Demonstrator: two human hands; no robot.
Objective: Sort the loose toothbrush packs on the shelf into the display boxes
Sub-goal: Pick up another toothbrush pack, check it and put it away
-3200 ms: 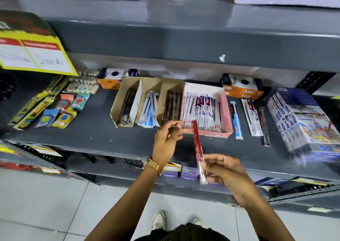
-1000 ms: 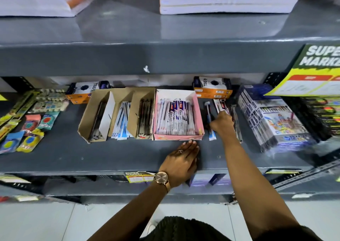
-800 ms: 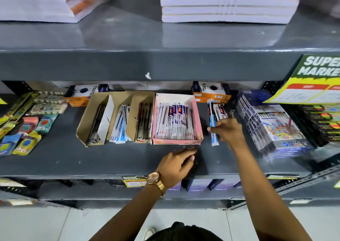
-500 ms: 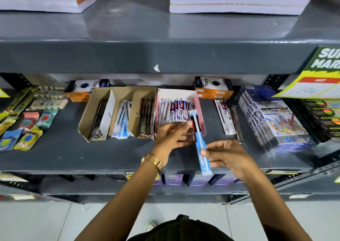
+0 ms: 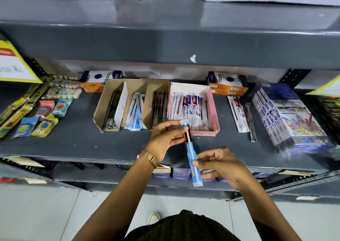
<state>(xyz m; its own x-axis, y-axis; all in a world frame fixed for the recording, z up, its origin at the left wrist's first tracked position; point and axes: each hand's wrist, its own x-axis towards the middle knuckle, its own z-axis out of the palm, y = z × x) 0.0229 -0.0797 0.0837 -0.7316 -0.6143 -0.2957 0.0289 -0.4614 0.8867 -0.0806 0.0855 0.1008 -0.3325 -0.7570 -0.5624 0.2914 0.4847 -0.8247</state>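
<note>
While held, pack between both hands

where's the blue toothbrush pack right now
In the head view, centre: the blue toothbrush pack is held between the left hand and right hand, just in front of the pink display box.
</note>
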